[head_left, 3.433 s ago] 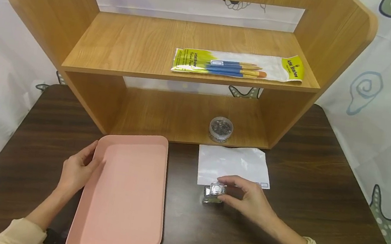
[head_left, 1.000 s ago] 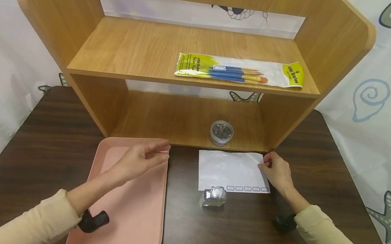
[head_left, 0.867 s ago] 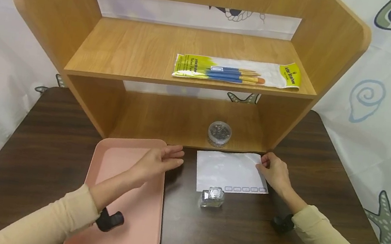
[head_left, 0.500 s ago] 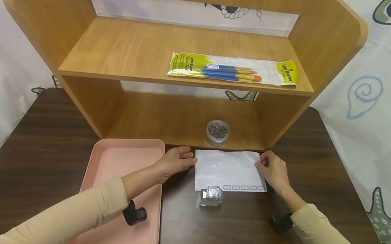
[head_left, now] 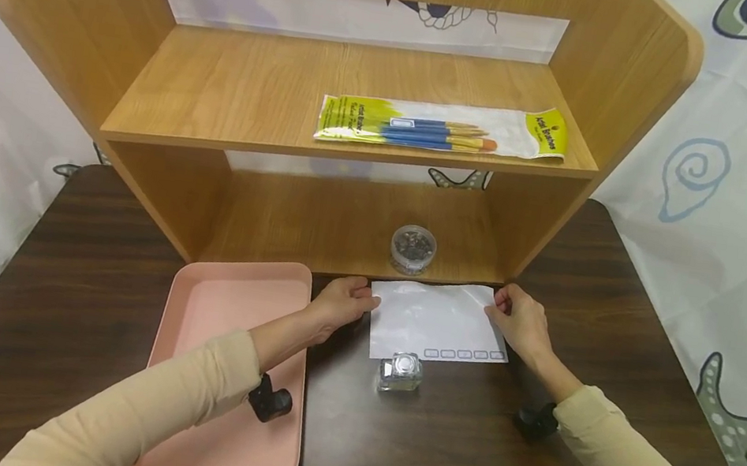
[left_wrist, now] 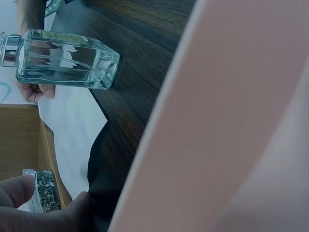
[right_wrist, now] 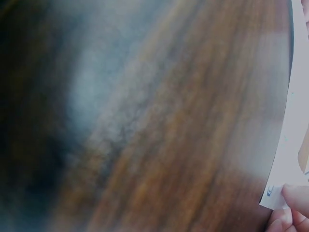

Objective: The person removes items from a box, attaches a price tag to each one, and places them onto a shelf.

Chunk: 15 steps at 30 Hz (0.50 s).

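A white envelope (head_left: 433,317) with a row of small printed boxes lies on the table in front of the shelf unit. My left hand (head_left: 340,304) is at its left edge, thumb overlapping the paper. At the opposite edge my right hand (head_left: 524,326) pinches the envelope near its upper right corner; the right wrist view shows the thumb on top of the paper (right_wrist: 285,140) and fingers below. Just in front of the envelope stands a clear glass perfume bottle (head_left: 400,374) with a silver cap, large in the left wrist view, where its inner tube shows.
The pink tray (head_left: 223,459) lies under my left forearm. On the lower shelf sits a round clear tub (head_left: 412,250) of small metal pieces. A packet of artist brushes (head_left: 442,127) lies on the upper shelf of the wooden unit (head_left: 222,84).
My right hand has left the perfume bottle and taken the envelope's right edge. My left hand has moved right, from the tray's left rim across the tray to the envelope's left edge.
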{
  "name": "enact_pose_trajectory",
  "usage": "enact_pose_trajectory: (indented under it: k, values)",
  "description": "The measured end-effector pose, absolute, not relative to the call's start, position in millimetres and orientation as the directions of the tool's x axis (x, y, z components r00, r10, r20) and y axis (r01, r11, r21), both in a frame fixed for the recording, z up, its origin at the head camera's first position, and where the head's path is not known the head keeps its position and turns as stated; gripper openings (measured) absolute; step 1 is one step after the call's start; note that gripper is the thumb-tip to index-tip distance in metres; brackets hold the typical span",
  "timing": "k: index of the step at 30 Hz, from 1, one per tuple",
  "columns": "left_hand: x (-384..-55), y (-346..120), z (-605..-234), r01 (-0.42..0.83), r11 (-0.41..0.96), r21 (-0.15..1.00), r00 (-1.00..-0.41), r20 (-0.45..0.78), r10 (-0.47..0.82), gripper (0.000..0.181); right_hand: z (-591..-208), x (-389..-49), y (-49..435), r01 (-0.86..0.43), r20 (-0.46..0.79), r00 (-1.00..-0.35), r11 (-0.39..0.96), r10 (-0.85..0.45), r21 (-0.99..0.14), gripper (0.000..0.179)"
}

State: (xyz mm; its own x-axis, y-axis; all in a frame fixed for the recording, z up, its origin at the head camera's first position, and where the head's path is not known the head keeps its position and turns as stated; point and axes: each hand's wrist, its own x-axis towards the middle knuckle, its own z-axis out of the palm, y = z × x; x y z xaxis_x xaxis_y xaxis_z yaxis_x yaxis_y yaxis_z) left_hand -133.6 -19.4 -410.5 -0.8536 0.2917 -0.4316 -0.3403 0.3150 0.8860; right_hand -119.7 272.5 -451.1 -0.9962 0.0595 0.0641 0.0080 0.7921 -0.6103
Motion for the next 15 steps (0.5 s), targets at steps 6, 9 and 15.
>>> enact_pose_trajectory:
  k: [6, 9, 15]
  values:
    - [-135.3, -16.6, -412.1, -0.372, 0.308, 0.875, -0.850, -0.455, 0.266, 0.057, -451.0, -119.8, 272.6, 0.016, 0.058, -0.996, 0.788, 0.065, -0.616, 0.015]
    - [-136.2, -15.4, -413.8, -0.386, 0.295, 0.874, -0.846, -0.462, 0.265, 0.055, -451.1, -119.8, 272.7, 0.021, 0.054, -0.996, 0.787, 0.070, -0.616, 0.014]
    - [-138.3, -12.1, -419.8, -0.397, 0.278, 0.875, -0.847, -0.466, 0.257, 0.049, -450.5, -118.9, 272.6, 0.022, 0.055, -0.996, 0.781, 0.073, -0.624, 0.013]
